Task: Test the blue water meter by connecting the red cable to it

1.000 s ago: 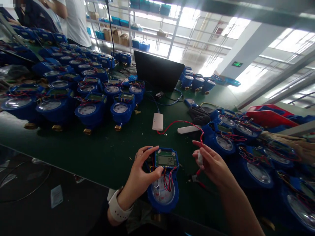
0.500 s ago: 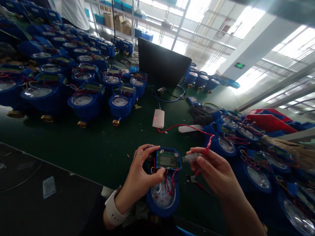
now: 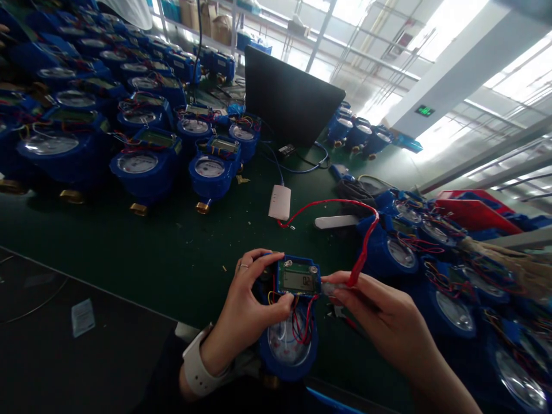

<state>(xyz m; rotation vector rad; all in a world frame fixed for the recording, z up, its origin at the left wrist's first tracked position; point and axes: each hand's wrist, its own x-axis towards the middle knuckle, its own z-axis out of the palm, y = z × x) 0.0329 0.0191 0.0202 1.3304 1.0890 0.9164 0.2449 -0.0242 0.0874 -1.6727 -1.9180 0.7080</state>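
Green bench (image 3: pixel 142 247): left hand (image 3: pixel 248 307) grips meter (image 3: pixel 291 322) (connector (image 3: pixel 332 286) blurred).

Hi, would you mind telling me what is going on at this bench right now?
A person is working on a blue water meter at the near edge of a green table. The left hand grips the meter's display module, whose small screen is lit. The right hand holds a small connector on a red wire against the module's right side. Many more blue meters stand in rows behind, with a dark laptop and a white box nearby.
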